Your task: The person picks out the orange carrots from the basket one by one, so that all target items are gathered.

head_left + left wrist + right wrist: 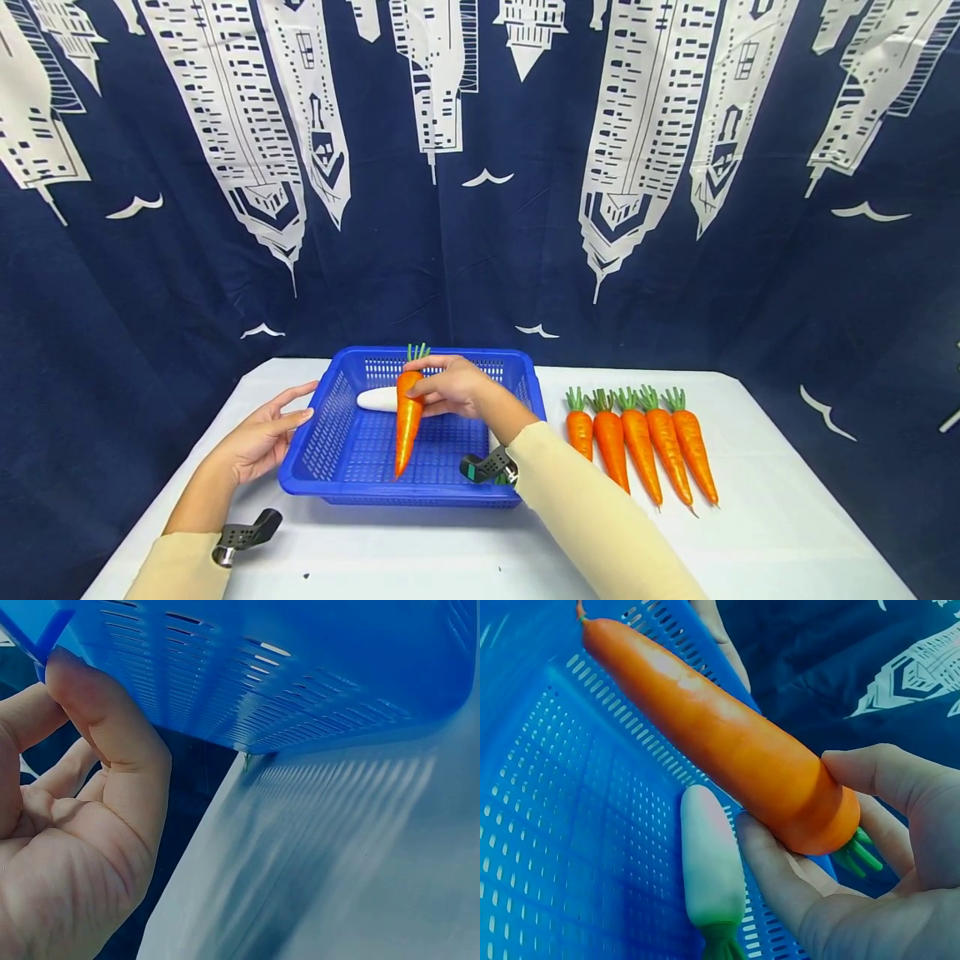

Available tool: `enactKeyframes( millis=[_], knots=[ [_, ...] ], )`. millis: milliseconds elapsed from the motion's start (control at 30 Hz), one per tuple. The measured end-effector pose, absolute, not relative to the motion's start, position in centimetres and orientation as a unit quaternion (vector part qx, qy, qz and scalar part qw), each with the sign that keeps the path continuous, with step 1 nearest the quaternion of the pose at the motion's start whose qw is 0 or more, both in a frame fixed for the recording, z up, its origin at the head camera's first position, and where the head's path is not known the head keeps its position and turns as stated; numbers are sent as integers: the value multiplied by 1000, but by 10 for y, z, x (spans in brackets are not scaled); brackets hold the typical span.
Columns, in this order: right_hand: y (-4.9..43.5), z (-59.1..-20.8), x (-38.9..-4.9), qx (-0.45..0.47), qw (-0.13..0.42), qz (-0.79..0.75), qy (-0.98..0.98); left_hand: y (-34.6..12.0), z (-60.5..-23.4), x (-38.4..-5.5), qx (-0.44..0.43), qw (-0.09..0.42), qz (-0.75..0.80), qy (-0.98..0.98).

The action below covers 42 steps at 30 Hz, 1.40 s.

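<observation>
My right hand (459,387) pinches a carrot (408,417) near its leafy top, between thumb and fingers. The carrot hangs over the blue basket (300,475), tip toward me in the head view. Beneath it, a white radish (711,859) with green leaves lies inside the basket. Another pale piece with green leaves (502,479) shows at the basket's right end, mostly hidden by my right wrist. At the left side, my left hand (258,437) grips the basket's rim; in the left wrist view the thumb (105,712) bends onto that rim.
Several carrots (637,446) lie in a row on the white table (780,500), right of the basket, with leafy tops toward the back. Behind the table hangs a dark blue curtain (480,275) with white building prints. My right forearm partly covers the nearest carrots.
</observation>
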State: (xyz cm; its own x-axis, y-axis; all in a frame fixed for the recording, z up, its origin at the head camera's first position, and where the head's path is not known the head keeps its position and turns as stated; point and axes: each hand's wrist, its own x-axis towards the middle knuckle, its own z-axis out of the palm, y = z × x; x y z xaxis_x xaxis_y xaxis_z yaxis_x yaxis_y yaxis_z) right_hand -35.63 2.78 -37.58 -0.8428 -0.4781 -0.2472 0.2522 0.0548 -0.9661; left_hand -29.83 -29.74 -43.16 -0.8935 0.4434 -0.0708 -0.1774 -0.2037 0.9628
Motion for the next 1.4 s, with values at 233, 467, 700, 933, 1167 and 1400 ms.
enactKeyframes(
  millis=[233, 467, 700, 933, 1167, 1400],
  knots=[
    [36, -371, -351, -78, 270, -675, 682, -297, -431, -299, 108, 200, 768, 599],
    [48, -370, -347, -88, 256, -684, 678, -296, -432, -300, 104, 203, 767, 600],
    [60, -369, -342, -93, 243, -687, 679, -296, -433, -299, 105, 206, 766, 599],
    [68, -371, -337, -96, 221, -708, 664, -298, -433, -300, 101, 203, 764, 604],
    [78, -372, -328, -113, 204, -722, 651, -299, -433, -299, 102, 205, 766, 601],
    [93, -369, -317, -120, 196, -726, 649, -298, -432, -299, 100, 205, 767, 600]
  ],
)
